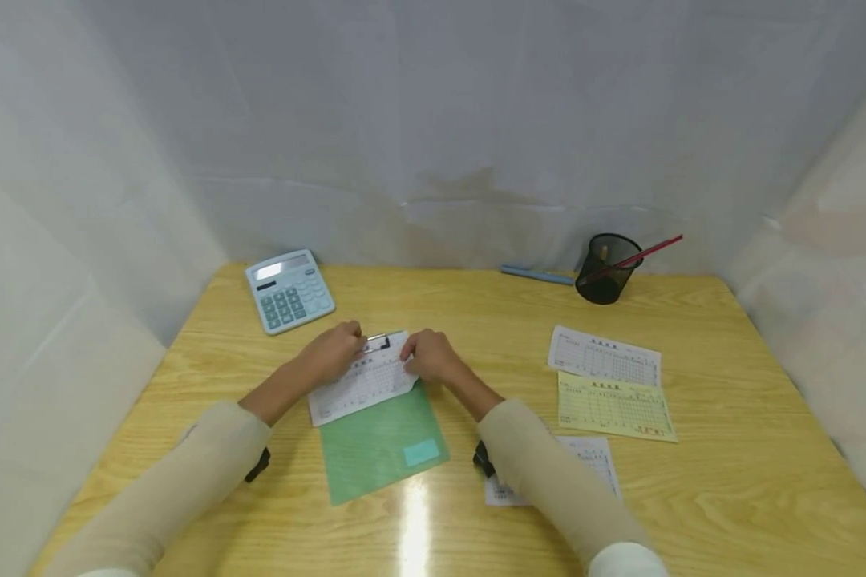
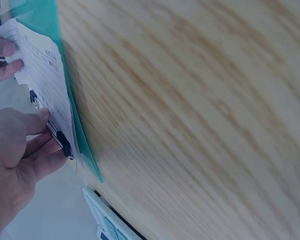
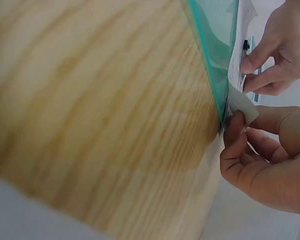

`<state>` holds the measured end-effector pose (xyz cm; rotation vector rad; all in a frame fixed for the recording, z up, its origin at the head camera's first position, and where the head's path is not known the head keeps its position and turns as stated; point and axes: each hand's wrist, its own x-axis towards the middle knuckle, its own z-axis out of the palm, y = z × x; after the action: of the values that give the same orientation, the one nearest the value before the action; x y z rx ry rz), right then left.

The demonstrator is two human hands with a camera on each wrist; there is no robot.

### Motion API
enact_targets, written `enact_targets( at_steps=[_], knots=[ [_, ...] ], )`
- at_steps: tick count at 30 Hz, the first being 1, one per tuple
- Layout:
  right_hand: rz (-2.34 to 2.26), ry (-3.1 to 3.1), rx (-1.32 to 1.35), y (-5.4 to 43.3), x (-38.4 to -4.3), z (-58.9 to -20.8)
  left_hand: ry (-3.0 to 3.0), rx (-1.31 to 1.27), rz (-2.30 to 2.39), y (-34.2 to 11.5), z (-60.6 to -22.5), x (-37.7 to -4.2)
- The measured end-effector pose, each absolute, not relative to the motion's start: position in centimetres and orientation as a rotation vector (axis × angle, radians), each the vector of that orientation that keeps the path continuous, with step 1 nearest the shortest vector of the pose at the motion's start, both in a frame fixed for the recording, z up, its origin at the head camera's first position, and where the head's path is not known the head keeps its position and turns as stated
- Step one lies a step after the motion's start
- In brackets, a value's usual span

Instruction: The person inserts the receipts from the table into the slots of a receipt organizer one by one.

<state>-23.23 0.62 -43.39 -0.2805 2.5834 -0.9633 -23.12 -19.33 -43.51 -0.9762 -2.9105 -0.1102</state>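
Our left hand [image 1: 337, 353] is clamped on the metal clip [image 2: 64, 143], thumb on one side and fingers on the other. Our right hand [image 1: 433, 355] pinches the turned-up edge of a printed white sheet [image 1: 364, 390], just beside the clip. We see the sheet lying over the upper part of a green folder [image 1: 378, 449], which rests on the wooden table [image 1: 750, 481] between our forearms. Beyond our left hand sits a blue calculator [image 1: 290, 291]. To our right lie a yellow slip [image 1: 613, 407] and a white slip [image 1: 604, 357], touching, with a mesh cup [image 1: 600, 290] behind them, near the table's far edge.
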Motion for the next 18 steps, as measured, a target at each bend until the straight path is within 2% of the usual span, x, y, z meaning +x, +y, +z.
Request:
enact_targets(
  at_steps=[18],
  knots=[
    [-1.013, 2.612, -0.179, 0.04, -23.02, -43.24, -2.901, -0.998, -0.076, -19.20, -43.56, -23.05]
  ],
)
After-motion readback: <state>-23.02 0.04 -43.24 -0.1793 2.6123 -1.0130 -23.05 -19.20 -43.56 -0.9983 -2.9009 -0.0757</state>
